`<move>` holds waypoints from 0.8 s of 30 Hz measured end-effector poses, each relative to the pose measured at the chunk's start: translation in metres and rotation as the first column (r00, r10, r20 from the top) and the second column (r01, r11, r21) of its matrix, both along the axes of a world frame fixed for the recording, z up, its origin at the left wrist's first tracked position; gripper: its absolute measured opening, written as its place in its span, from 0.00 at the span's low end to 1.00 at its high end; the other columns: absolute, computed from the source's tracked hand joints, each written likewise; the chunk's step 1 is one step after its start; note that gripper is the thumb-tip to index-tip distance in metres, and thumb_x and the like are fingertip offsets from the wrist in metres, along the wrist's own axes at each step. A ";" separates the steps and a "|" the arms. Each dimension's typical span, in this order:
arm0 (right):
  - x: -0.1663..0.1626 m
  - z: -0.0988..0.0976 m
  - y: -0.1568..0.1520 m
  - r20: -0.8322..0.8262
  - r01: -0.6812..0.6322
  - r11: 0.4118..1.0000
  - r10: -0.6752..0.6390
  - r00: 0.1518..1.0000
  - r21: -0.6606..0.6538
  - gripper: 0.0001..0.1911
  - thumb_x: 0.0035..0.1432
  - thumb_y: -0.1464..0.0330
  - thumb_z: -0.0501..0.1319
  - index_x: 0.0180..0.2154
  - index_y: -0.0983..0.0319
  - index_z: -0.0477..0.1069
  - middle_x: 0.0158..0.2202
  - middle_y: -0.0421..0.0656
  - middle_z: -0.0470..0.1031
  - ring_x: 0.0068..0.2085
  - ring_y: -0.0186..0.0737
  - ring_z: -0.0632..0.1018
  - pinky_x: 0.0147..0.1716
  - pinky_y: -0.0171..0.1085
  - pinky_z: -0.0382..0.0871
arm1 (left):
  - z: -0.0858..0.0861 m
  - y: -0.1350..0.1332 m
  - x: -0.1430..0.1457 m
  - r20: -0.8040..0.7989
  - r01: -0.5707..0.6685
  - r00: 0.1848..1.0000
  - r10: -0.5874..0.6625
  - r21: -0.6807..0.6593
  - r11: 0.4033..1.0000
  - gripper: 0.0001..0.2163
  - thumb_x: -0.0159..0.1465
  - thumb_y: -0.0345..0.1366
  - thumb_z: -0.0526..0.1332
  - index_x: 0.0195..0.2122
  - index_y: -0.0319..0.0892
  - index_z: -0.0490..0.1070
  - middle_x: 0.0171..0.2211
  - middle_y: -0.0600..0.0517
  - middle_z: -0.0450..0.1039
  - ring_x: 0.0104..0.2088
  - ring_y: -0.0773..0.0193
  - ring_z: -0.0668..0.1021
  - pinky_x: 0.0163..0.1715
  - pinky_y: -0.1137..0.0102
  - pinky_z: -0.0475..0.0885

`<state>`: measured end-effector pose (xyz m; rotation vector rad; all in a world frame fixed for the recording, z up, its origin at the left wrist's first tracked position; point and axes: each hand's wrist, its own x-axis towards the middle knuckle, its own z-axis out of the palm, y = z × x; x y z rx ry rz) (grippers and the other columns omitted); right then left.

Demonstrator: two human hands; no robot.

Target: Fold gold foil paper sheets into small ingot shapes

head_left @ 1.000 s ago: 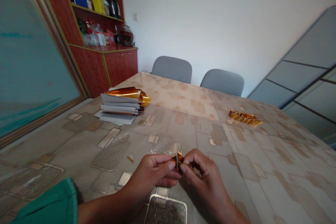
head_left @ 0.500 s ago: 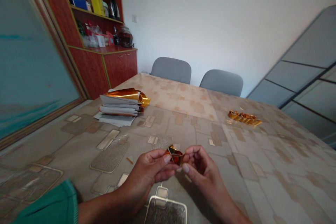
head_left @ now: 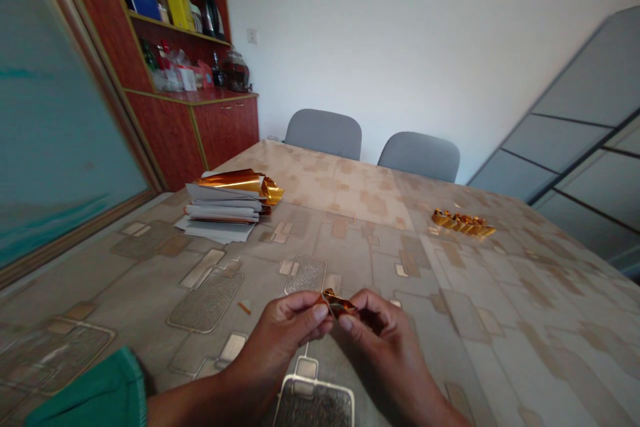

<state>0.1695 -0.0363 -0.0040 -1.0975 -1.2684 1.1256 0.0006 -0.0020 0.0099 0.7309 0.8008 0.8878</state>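
Note:
Between my two hands, just above the patterned tablecloth, is a small folded piece of gold foil paper. My left hand pinches its left end with thumb and fingers. At the right end, my right hand grips it with the thumb in front and the fingers curled behind. The foil's shiny inner side faces up, and its lower part is hidden by my fingers. A stack of gold and white foil paper lies to the far left. On the right sits a row of folded gold foil pieces.
A patterned cloth covers the table. A tiny orange scrap lies left of my hands. Two grey chairs stand at the far edge. Behind on the left is a red wooden cabinet with bottles and a kettle.
My right hand has moved left and closed more firmly on the foil's right end. The foil looks flatter and narrower, and both hands are slightly lower in view.

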 end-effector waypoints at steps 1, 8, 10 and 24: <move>0.001 0.001 0.000 0.000 -0.007 1.000 0.007 1.000 -0.011 0.13 0.61 0.57 0.68 0.33 0.59 0.74 0.30 0.41 0.77 0.31 0.38 0.74 0.31 0.36 0.67 | 0.000 0.000 0.000 0.000 -0.002 1.000 0.002 -0.002 1.000 0.18 0.47 0.47 0.80 0.32 0.40 0.83 0.32 0.49 0.81 0.35 0.63 0.79 0.42 0.71 0.74; 0.004 0.008 0.000 0.072 0.074 0.997 -0.075 0.995 0.016 0.12 0.62 0.58 0.67 0.32 0.58 0.74 0.29 0.39 0.74 0.31 0.37 0.72 0.31 0.36 0.65 | 0.001 0.000 0.000 -0.010 -0.006 1.000 0.007 0.002 1.000 0.18 0.46 0.47 0.80 0.30 0.40 0.83 0.31 0.50 0.80 0.34 0.64 0.78 0.40 0.71 0.74; 0.005 0.009 0.000 0.095 0.069 0.997 -0.071 0.993 0.022 0.12 0.63 0.58 0.66 0.32 0.58 0.73 0.30 0.39 0.73 0.32 0.38 0.72 0.32 0.36 0.65 | 0.001 0.001 0.000 -0.001 0.002 1.000 -0.002 0.002 1.000 0.17 0.47 0.47 0.80 0.30 0.40 0.83 0.31 0.51 0.79 0.33 0.65 0.78 0.39 0.72 0.74; 0.005 0.013 -0.001 0.093 0.007 1.000 -0.009 0.996 0.018 0.13 0.63 0.56 0.65 0.33 0.57 0.70 0.29 0.38 0.69 0.31 0.38 0.69 0.30 0.36 0.63 | 0.001 0.003 -0.001 -0.020 0.050 0.999 -0.050 0.001 0.999 0.19 0.47 0.48 0.79 0.31 0.39 0.82 0.32 0.49 0.79 0.35 0.62 0.78 0.39 0.71 0.74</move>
